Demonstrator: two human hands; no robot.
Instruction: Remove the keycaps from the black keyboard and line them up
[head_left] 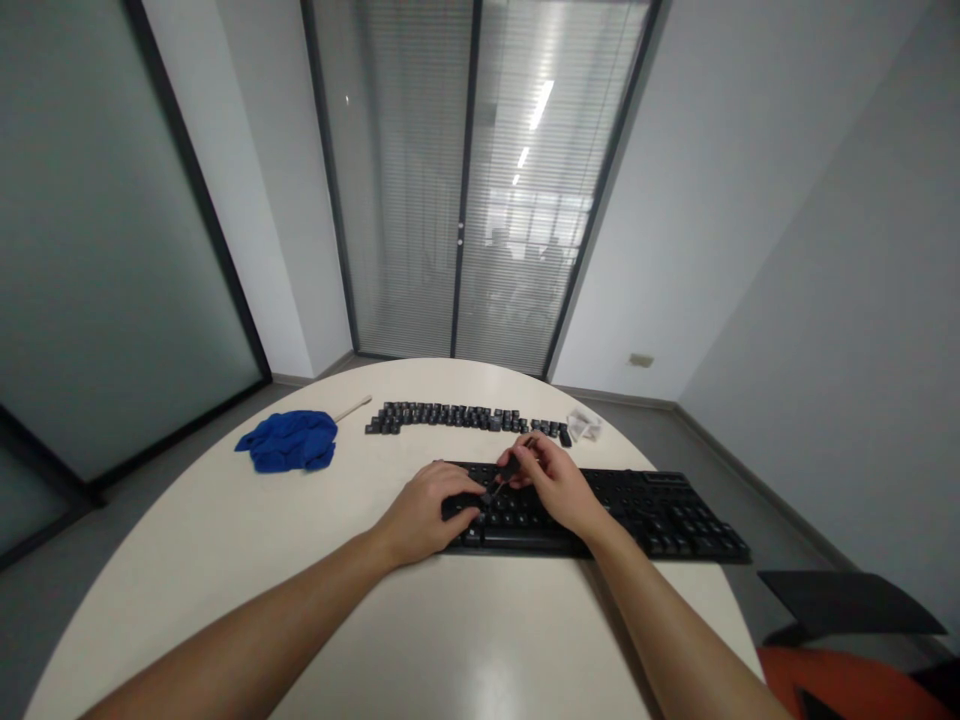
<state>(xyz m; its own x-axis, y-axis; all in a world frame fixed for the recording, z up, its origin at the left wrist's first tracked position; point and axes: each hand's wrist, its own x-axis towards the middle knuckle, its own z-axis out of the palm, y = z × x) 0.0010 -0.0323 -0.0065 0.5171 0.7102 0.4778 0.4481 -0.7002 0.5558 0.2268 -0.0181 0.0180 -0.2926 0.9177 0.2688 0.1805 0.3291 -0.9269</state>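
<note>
A black keyboard (645,510) lies across the table in front of me, with some key positions bare of caps. My left hand (431,510) rests on its left end, thumb and index finger bent around the key area. In my right hand (547,475), pinched above the keys, is a small screwdriver (511,468) with a dark handle and a thin shaft. The shaft slants down to the left, its tip close to my left fingertips. Whether the tip touches a key is too small to tell. Loose black keycaps (442,415) stand in rows behind the keyboard.
On the left lie a crumpled blue cloth (292,440) and a thin light-coloured stick (352,408), perhaps a brush handle. A small clear plastic bag (585,424) sits beyond the keyboard. The round white table (480,640) has a chair (855,605) at its right edge.
</note>
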